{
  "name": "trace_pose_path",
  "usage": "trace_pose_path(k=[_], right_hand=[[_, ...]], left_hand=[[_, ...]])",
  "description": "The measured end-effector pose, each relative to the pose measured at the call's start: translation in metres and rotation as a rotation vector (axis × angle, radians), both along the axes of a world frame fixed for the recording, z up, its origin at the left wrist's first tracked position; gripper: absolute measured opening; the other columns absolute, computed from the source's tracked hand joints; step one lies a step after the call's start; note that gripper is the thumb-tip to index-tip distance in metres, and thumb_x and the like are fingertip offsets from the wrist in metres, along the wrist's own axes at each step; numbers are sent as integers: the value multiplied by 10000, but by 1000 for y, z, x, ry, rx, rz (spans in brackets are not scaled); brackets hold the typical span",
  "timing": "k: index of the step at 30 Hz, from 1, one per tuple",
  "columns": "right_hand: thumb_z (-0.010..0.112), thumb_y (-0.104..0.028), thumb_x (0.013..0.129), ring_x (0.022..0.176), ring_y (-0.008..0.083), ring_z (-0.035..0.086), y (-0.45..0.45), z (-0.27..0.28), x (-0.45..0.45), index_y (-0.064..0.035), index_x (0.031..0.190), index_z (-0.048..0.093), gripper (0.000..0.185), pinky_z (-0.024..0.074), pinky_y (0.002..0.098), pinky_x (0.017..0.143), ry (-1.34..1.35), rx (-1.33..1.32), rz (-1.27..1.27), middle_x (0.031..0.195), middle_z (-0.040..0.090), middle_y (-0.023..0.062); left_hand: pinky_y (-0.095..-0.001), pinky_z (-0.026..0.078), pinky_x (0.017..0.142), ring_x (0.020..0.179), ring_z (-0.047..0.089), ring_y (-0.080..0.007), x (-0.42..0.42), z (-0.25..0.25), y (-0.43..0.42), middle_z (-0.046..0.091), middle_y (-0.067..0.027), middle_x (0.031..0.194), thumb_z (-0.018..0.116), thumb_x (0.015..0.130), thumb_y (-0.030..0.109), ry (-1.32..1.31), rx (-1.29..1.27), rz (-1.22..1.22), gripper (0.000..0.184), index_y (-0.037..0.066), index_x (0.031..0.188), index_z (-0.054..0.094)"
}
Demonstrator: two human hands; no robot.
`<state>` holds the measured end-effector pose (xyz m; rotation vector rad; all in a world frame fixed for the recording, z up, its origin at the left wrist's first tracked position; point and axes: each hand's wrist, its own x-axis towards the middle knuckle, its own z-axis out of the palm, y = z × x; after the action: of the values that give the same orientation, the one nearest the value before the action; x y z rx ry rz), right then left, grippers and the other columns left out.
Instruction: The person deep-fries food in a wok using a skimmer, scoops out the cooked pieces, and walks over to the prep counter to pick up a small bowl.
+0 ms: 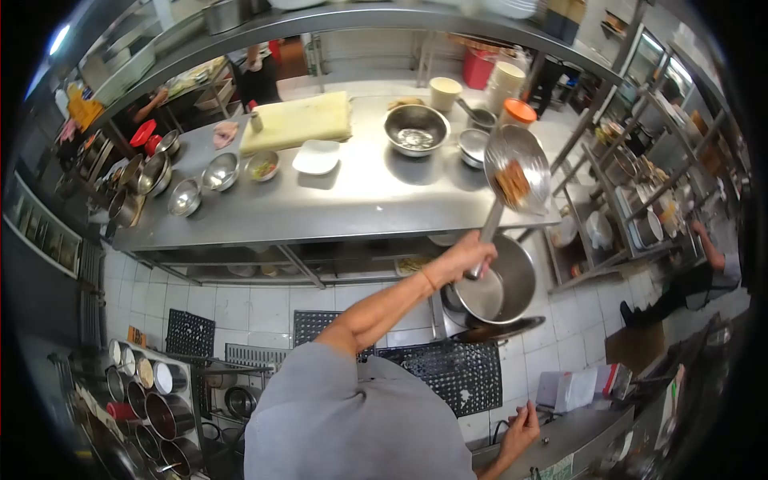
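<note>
The table [360,204] is cut across at its far side by an overhead shelf [336,24], and what is stored beneath it is hard to make out in shadow. The pot [500,288] is partly covered by the left hand [472,254]; bare metal is seen inside it. The skimmer [532,160] is gripped by the left hand, with fingers closed around the handle; its bowl is held beyond the fist, over the table's right end, and the brown pieces [512,184] are carried in it, well apart from the fingers. The right hand [522,430] is held low, its forearm cut off by the lower edge; its fingers are loosely curled, and whether anything is held cannot be told. In the steel bowl [417,130], shine is seen, but liquid cannot be told from reflection. The tub [520,112], topped in orange, is partly hidden by the skimmer. Greenish food is held in the small bowl [262,166], beside the white dish [317,158].
</note>
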<state>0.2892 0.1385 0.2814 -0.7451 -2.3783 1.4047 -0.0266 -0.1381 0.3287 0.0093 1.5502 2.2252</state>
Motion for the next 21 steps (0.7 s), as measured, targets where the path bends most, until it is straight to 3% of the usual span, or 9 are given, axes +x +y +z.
trace_pose_path(k=[6,9,13,15,16,19,21], right_hand=[[521,-130,895,554,82,501,-7,-21,-2,44,1137,561,301,421,219,488,-37,58,46,762,589,64],[522,-125,891,541,84,510,-8,-32,-5,50,1129,564,298,422,219,477,-44,58,99,755,588,66],[517,-109,885,529,93,521,1,-56,-1,58,1121,564,293,426,221,472,-48,103,160,743,592,74],[515,-104,883,528,96,527,4,-66,2,60,1120,564,292,427,224,471,-52,104,174,738,593,76],[515,-101,880,532,104,535,2,-66,4,63,1113,567,290,431,229,476,-72,85,168,735,599,81],[518,-98,876,542,118,549,-7,-57,13,77,1088,576,281,439,237,485,-103,99,150,742,617,105],[520,-97,874,547,125,555,-14,-52,14,88,1068,583,276,443,240,490,-107,124,94,753,629,123]], left_hand=[[-334,397,333,439,504,-173,-75,14,-92,510,-93,576,518,764,76,127,-147,372,115,-32,733,493],[-351,378,333,450,511,-169,-90,34,-123,543,-111,610,536,742,81,55,-277,521,126,-45,742,534],[-376,435,403,515,580,-227,-124,8,-158,592,-160,675,542,725,80,101,-257,635,160,-72,769,560],[-385,509,588,717,642,-329,-130,-1,-167,622,-247,816,539,716,73,137,-690,766,230,-105,861,549],[-385,509,588,717,642,-329,-130,0,-170,622,-247,816,539,716,73,137,-692,766,230,-105,861,549],[-422,453,848,945,573,-433,-129,0,-174,575,-338,962,533,723,66,90,-891,904,494,-134,1152,392],[-447,433,873,975,553,-449,-120,13,-170,564,-346,992,514,731,88,132,-914,863,558,-119,1207,311]])
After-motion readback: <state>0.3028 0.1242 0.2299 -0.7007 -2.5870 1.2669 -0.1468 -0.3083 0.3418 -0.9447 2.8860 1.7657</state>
